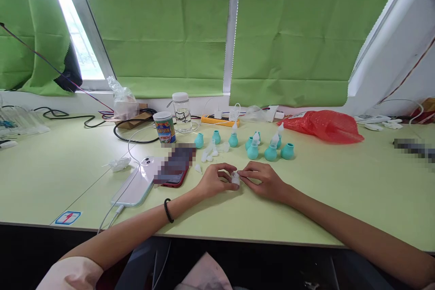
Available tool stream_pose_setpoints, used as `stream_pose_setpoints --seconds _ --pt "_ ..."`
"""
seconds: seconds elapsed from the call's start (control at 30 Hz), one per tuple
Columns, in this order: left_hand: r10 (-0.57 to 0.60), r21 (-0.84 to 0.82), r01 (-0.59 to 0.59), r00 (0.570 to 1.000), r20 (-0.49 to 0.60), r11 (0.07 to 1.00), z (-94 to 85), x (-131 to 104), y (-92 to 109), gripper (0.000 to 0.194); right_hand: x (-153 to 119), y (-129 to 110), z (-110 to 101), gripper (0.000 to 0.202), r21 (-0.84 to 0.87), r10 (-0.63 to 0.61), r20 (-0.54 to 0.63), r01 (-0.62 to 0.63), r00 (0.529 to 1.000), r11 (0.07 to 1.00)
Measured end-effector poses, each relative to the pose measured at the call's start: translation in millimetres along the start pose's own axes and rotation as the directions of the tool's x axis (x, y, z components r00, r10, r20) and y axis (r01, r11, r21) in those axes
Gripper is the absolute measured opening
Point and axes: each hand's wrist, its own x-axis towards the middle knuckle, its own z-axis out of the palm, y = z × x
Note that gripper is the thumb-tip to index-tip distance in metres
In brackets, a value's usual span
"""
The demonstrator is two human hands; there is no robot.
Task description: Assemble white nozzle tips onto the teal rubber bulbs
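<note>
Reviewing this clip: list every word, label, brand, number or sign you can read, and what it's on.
No word can be read with certainty.
Tub: colourful lettering, too blurred to quote.
Sticker on the table: red mark in a blue outline; I cannot tell if it is a character.
Dark phone: screen pixelated.
Jar: black outline drawing, no legible text.
Teal bulbs: no lettering visible.

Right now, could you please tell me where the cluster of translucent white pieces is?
In the head view, the cluster sits just left of centre, right of the red-cased phone, before two teal bulbs and beyond the left hand.
</note>
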Motion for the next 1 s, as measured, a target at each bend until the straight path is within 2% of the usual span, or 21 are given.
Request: stream_pose_setpoints --seconds 0.13,0.53,0.6,0.67,0.73,0.8,0.83,0.87,0.93,1.0 --pt "-0.013 -0.014 0.013 1.000 -0.009 1.000 0.2 0 1 0.043 0 -1 -2 0.020 -0.068 -0.049 0.027 0.051 0.998 0.996" --pt "0.029 -0.048 -0.030 0.999 -0.022 0.998 0.5 -3 0 0.037 -3 -6 4 0.024 -0.064 -0.094 0.042 0.097 0.995 0.993" --pt "0.038 -0.035 -0.039 0.999 -0.025 0.999 0.5 -3 0 0.036 -3 -8 5 0.024 -0.009 -0.048 0.037 0.049 0.998 0.999" --pt "0.052 -0.020 -0.052 0.998 -0.029 0.998 1.0 -3 0 0.036 -2 -11 6 0.022 0.123 0.094 0.003 -0.093 0.996 0.988" --pt "0.057 -0.014 -0.058 0.998 -0.032 0.998 2.1 -4 2 0.038 1 -13 6 0.019 0.344 0.326 -0.011 -0.303 0.945 0.889" --pt "0.071 -0.009 -0.071 0.996 -0.047 0.997 3.5 -5 5 0.044 4 -13 5 0.022 0.578 0.533 0.067 -0.468 0.843 0.668" --pt "0.092 0.008 -0.092 0.994 -0.062 0.996 4.1 -6 6 0.046 6 -12 4 0.025 0.665 0.584 0.152 -0.520 0.797 0.536" --pt "0.127 0.039 -0.124 0.989 -0.082 0.992 4.6 -8 8 0.046 8 -12 3 0.028 0.720 0.596 0.258 -0.563 0.760 0.406" --pt "0.221 0.137 -0.205 0.969 -0.113 0.969 5.0 -10 12 0.044 11 -10 1 0.032 0.748 0.542 0.455 -0.633 0.707 0.198" --pt "0.300 0.232 -0.269 0.948 -0.107 0.935 4.9 -12 15 0.040 13 -10 -1 0.034 0.726 0.465 0.580 -0.683 0.669 0.077"
